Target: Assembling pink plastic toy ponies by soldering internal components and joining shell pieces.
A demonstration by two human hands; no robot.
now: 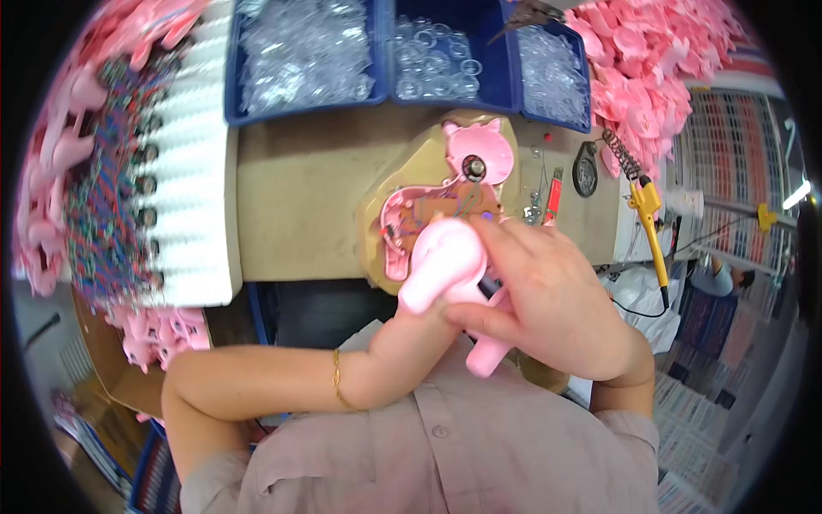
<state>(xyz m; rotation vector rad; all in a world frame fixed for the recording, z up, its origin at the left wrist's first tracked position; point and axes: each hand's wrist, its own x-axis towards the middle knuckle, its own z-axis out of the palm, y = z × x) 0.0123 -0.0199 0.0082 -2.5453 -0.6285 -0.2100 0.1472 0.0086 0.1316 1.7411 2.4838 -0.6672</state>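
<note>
So, biggest stuff first: my tan bench has a white foam tray on the left, lined with dark little parts and their coloured leads. A stray elbow there could tangle the lot. Blue bins of clear plastic bits sit along the back, probably fine unless I knock one.

The yellow fixture is near the front edge, so a hard lean could shove it out of place. Lying in it is an open pink shell, animal-shaped. If it isn't seated properly, I'd guess it rocks when pushed.

My right hand is closed around a rounded pink shell piece, thumb on the near side. The piece sits over the lower part of the fixture, covering some of the open shell; can't tell if they're touching. Smooth plastic, so a lazy grip could let it slip off the bench edge. My left hand is mostly hidden behind it, so no clue whether it's gripping anything. Fingers in there could get nipped, imo.

Smaller: the black round part in the head, which a bump might unseat. Then the thin wires, my main worry: one stray loop under a shell edge gets pinched.
</note>
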